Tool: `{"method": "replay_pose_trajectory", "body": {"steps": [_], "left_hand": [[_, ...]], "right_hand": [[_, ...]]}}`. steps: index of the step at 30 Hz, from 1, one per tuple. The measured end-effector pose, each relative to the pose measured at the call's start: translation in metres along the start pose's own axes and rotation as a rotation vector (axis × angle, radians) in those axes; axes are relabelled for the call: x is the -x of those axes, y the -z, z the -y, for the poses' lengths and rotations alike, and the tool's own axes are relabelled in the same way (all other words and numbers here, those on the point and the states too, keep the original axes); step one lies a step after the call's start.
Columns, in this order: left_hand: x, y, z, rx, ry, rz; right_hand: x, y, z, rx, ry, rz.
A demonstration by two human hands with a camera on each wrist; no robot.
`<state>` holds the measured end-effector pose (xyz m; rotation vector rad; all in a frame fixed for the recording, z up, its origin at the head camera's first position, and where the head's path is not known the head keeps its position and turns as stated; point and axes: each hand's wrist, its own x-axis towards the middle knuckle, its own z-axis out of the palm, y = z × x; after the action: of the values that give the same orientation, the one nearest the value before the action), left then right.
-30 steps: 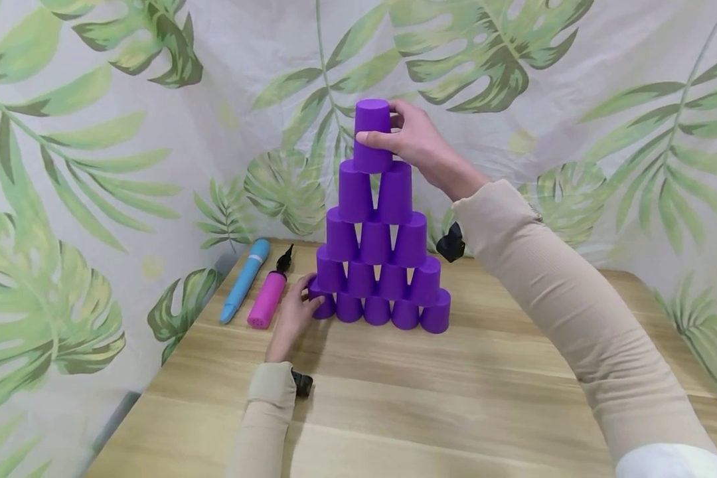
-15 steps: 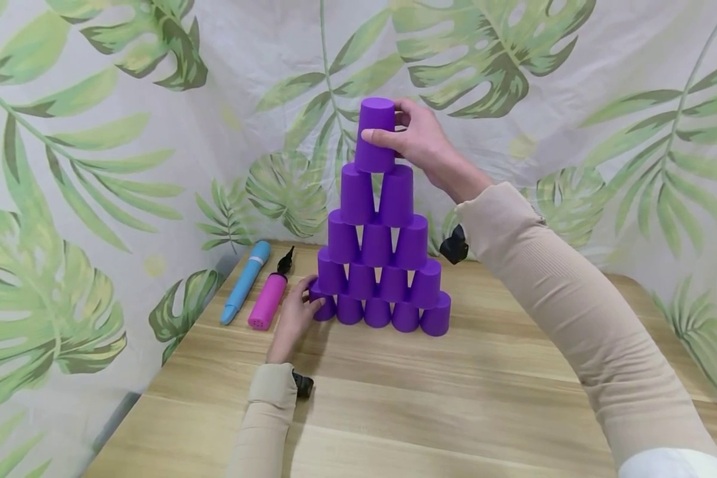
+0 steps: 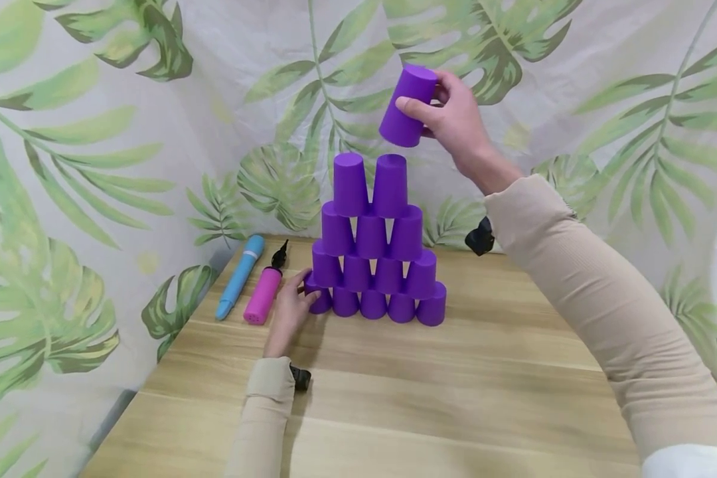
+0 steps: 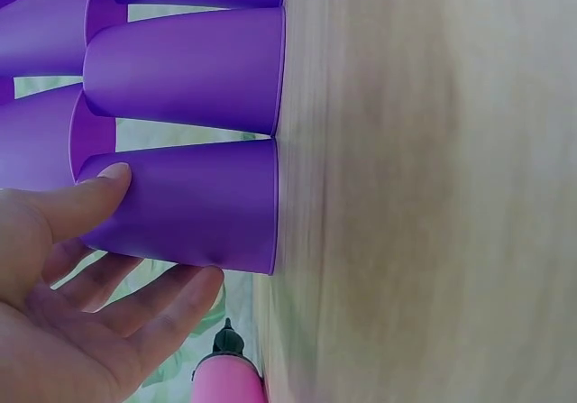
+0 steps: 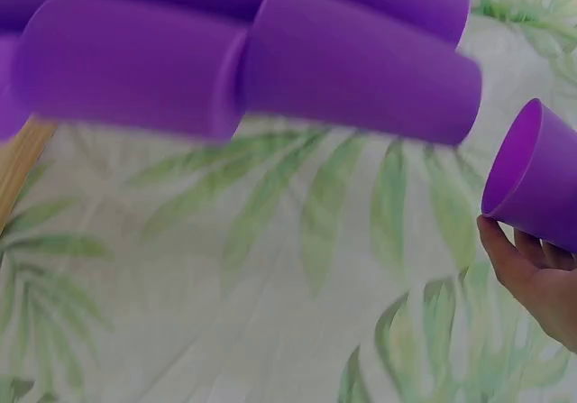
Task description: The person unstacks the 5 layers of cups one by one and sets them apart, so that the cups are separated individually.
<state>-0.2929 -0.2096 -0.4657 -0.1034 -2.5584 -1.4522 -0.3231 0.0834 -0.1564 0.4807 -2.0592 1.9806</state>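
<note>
My right hand (image 3: pixel 460 126) grips a purple cup (image 3: pixel 407 109) up in the air, tilted and upside down, above the stack. In the right wrist view that cup (image 5: pixel 545 182) shows its hollow mouth, apart from the stacked cups (image 5: pixel 361 65). Below stand upside-down purple cups (image 3: pixel 371 237) in a pyramid, with two cups in its top row. At the lower left my left hand (image 3: pixel 289 309) holds the end cup (image 3: pixel 319 297) of the bottom row. In the left wrist view its thumb lies on one side of this cup (image 4: pixel 198 205) and its fingertips on the other.
To the left of the pyramid lie a pink hand pump (image 3: pixel 264 295) with a black nozzle and a blue pump-like tube (image 3: pixel 239 279). The wooden table (image 3: pixel 430 392) reaches back to a leaf-patterned cloth (image 3: pixel 233 133).
My right hand has lifted the top purple cup off the pyramid, up and to the right, and tilted it. My left hand stays at the bottom-left cup.
</note>
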Motion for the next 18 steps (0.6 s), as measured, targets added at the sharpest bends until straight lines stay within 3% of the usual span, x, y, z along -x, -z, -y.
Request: {"method": "replay_pose_trajectory", "body": {"steps": [8, 18], "left_hand": [[-0.008, 0.002, 0.001, -0.01, -0.027, 0.001], [-0.007, -0.001, 0.004, -0.023, -0.01, 0.017]], "right_hand": [[0.007, 0.055, -0.025, 0.011, -0.009, -0.111], [0.035, 0.117, -0.089, 0.218, -0.122, -0.211]]}}
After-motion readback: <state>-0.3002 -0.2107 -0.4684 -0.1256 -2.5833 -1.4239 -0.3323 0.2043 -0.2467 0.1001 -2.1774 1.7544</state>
